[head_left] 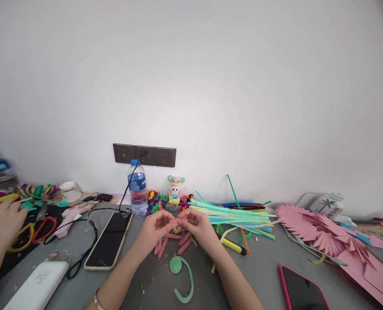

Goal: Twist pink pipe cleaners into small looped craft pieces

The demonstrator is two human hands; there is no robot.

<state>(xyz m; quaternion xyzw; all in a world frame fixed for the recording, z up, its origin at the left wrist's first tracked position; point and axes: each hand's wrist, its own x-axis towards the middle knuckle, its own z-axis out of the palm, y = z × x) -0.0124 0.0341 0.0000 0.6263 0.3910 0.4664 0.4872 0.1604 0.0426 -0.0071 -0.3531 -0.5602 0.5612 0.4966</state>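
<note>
My left hand (155, 227) and my right hand (197, 224) meet above the grey table, each with its fingertips pinched on a small pink pipe cleaner (177, 220). My fingers hide much of it. Below them lie several folded pink pipe cleaner pieces (185, 245), some under each hand. Nearer to me is a mint green pipe cleaner (175, 265), wound into a flat spiral at one end with a curved tail. Just behind my hands stands a small colourful figurine (174, 193) with large eyes.
A water bottle (137, 189) and a phone (109, 241) with a cable are at left, by a white power bank (38, 286). Another person's hand (4, 219) reaches near scissors (44, 229). Rightward lie bundled pipe cleaners (233, 215), a yellow-black cutter (233, 245), pink folded paper (323, 237) and another phone (303, 290).
</note>
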